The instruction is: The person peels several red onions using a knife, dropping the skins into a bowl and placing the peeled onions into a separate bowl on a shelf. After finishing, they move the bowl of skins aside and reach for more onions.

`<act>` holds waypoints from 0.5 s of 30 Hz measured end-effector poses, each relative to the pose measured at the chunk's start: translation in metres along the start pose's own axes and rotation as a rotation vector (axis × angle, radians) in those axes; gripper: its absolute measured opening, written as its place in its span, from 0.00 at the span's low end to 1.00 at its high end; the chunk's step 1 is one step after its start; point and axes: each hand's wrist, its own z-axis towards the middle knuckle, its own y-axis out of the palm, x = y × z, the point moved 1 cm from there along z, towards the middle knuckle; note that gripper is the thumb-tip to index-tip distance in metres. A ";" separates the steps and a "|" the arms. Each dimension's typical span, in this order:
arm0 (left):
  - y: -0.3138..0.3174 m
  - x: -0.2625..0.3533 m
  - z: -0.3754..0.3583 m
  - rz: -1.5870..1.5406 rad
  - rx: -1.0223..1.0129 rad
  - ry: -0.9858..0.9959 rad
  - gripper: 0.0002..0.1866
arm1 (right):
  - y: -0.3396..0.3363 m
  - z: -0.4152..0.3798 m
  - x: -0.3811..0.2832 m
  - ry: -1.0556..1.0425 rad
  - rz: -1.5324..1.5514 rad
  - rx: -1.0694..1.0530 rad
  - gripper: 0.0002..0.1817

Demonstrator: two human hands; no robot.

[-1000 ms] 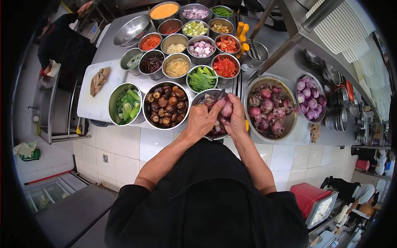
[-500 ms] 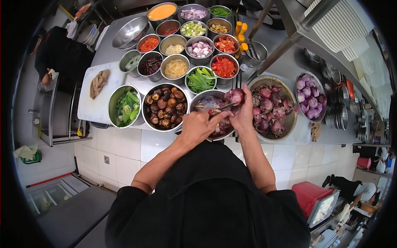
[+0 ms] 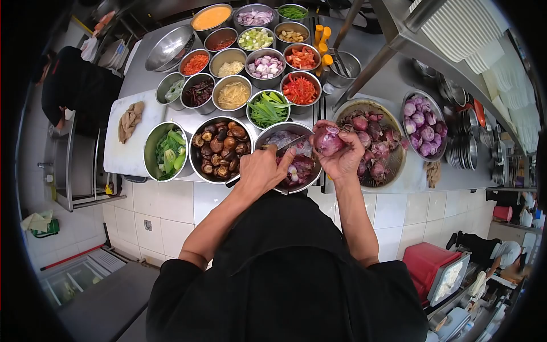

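Observation:
My left hand (image 3: 263, 171) is closed around a knife, its thin blade (image 3: 293, 142) slanting up to the right over a steel bowl (image 3: 317, 178). Onion skins (image 3: 297, 171) and some liquid or a bag-like sheen show inside that bowl. My right hand (image 3: 345, 157) grips a red onion (image 3: 328, 141) at the bowl's right rim, fingers curled round its side. A small gap separates blade and onion. Right beside this hand stands a wide colander (image 3: 403, 162) full of unpeeled red onions (image 3: 379, 149).
Peeled onions (image 3: 423, 126) fill a bowl farther right. To the left sit bowls of mushrooms (image 3: 219, 149) and greens (image 3: 170, 151), then a white board (image 3: 117, 157) with a cloth (image 3: 131, 122). Steel tubs of cut vegetables (image 3: 266, 66) line the back. A shelf post (image 3: 364, 77) rises at right.
My right hand has turned and moved slightly right and down with the onion. My left hand and the knife have drawn left, apart from the onion. The camera view has shifted a little.

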 end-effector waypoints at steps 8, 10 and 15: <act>-0.011 0.006 -0.001 -0.150 0.027 -0.054 0.32 | 0.006 -0.005 0.001 0.106 0.032 0.160 0.24; -0.019 0.011 -0.004 -0.275 -0.019 -0.072 0.33 | 0.008 -0.002 0.005 0.139 0.041 0.275 0.23; -0.014 0.019 -0.012 -0.454 -0.015 -0.020 0.35 | 0.010 0.000 0.011 0.252 0.198 0.163 0.20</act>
